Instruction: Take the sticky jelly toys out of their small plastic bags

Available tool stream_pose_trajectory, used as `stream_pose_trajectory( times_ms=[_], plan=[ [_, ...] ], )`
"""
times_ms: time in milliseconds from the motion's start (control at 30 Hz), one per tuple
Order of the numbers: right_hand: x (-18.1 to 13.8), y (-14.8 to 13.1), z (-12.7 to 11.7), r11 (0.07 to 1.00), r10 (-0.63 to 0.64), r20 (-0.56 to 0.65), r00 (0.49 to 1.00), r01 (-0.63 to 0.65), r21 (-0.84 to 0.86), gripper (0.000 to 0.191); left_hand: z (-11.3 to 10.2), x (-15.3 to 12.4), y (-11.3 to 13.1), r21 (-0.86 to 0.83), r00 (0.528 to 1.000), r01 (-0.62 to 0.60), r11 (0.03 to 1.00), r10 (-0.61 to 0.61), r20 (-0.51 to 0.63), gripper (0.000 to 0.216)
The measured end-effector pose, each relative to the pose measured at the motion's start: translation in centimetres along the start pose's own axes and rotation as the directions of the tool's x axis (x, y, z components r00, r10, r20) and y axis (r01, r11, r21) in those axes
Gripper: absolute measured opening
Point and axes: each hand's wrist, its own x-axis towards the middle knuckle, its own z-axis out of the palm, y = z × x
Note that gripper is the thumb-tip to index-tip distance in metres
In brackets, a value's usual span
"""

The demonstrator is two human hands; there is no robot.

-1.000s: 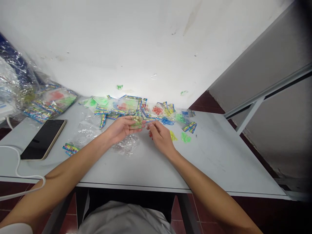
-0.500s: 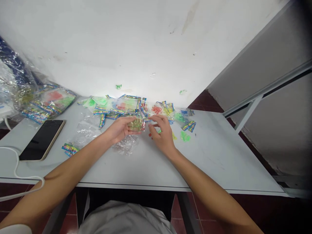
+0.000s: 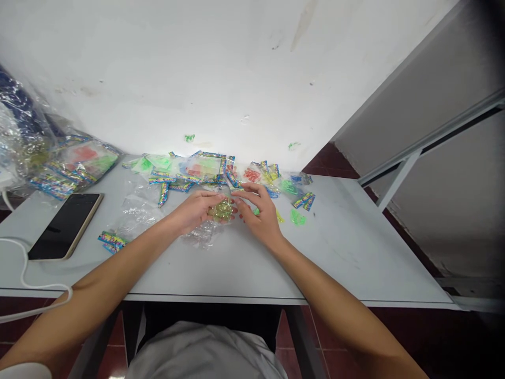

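My left hand [image 3: 197, 213] grips a small clear plastic bag [image 3: 222, 209], thumb on top and fingers underneath. Inside the bag is a soft, see-through yellow-green piece. At the bag's right edge, the thumb and forefinger of my right hand [image 3: 258, 210] close on the film; its other fingers are spread. Behind both hands lie several flat bags with colourful printed strips [image 3: 209, 163]. A red hand-shaped jelly piece [image 3: 252, 175] shows among them. Just right of my right hand is a loose green jelly piece [image 3: 298, 217].
A phone [image 3: 65, 226] and a white cable [image 3: 43, 286] lie at the left of the grey table [image 3: 347, 252]. Crumpled clear film [image 3: 138, 213] is beside my left forearm. Filled bags [image 3: 82, 163] are heaped at the far left. A white wall [image 3: 221, 79] rises behind the table.
My right hand has moved left to the bag's edge, and its thumb and forefinger have drawn closer together. The bag in my left hand has tilted and sits slightly lower.
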Motion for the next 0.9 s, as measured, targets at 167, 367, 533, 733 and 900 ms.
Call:
stream_pose_trajectory(
  times_ms=[167,367,533,733,900],
  plan=[
    [-0.09,-0.40,0.07,0.997,0.053,0.044,0.998,-0.056,0.058,0.025,0.12,-0.43,0.35,0.183,1.000,-0.002,0.983,0.004,-0.008,0.042],
    [-0.02,-0.57,0.02,0.999,0.001,0.039,0.999,-0.003,0.043,0.020,0.00,-0.51,0.31,0.352,0.999,-0.036,0.935,0.037,0.002,0.042],
    [0.02,-0.60,0.01,1.000,-0.001,0.054,0.999,0.000,0.013,0.020,-0.12,-0.37,-0.05,0.385,0.998,-0.055,0.921,0.042,0.043,0.032],
    [-0.08,-0.69,0.15,0.999,-0.036,0.066,0.997,0.037,-0.009,0.019,0.13,-0.60,0.19,0.318,0.999,-0.039,0.947,0.030,0.033,0.016],
    [-0.19,-0.46,0.33,0.998,-0.042,0.051,0.998,0.045,-0.050,0.020,0.10,-0.42,0.29,0.209,0.999,0.003,0.978,0.003,-0.032,0.014]
  ],
)
